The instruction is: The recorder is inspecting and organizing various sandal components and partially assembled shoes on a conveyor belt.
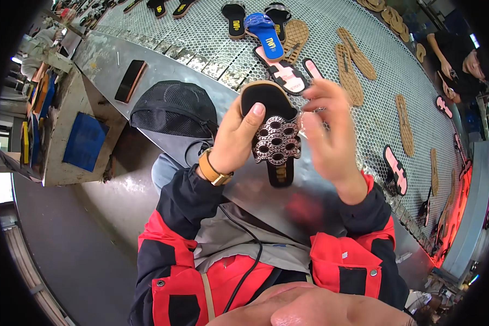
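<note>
In front of my chest, a black slide sandal (277,138) is held up over the metal ledge, its wide openwork strap set with shiny stones. My left hand (232,137) grips it from the left side, thumb lying on the black insole. Just right of the strap is my right hand (336,142), its fingers apart, loosely bent and a little blurred. I see nothing held in it. Beyond the hands, a blue sandal (265,37) lies on top of black sandals, close to a pink-and-black sole (288,79).
A honeycomb-mesh conveyor (320,51) carries several tan soles (345,70) and pink-and-black pieces (395,171). On the metal ledge (100,54) lie a black mesh bag (171,106) and a dark flat block (130,81). A worktable (60,157) stands left; another person (453,54) is across the conveyor.
</note>
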A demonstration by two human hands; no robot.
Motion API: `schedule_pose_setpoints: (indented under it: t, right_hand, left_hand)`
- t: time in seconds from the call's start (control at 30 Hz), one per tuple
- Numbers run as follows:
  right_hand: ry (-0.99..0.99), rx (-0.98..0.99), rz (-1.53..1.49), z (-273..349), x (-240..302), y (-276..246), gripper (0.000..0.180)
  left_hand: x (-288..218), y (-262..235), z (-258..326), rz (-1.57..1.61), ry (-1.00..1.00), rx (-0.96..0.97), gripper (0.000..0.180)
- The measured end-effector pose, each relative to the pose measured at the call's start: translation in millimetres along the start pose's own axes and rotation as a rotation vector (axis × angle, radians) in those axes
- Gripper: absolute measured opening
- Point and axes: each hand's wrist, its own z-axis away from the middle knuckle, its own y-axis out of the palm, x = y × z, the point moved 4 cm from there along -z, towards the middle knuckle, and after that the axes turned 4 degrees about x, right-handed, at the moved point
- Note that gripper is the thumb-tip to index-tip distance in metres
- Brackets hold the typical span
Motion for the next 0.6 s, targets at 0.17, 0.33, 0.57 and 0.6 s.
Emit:
schedule_pose_setpoints:
  t: [0.17,0.33,0.57,0.6]
  right_hand:
    - [0.156,0.25,0.295,3,-32,31,0.036]
    - [0.275,0.29,0.279,-14,-42,39,0.033]
    - [0.333,0.055,0.073,-154,-143,32,0.053]
    - [0.257,0.034,0.533,-178,-159,31,0.064]
  left_hand:
    - [11,-15,2,-0.473,0.053,-0.102,0.044]
    - [6,-23,-11,-0.604,-0.058,-0.186,0.044]
    - [-34,-106,-95,-0.636,-0.053,-0.435,0.055]
    - [-43,-149,-117,-0.55,-0.055,-0.498,0.055]
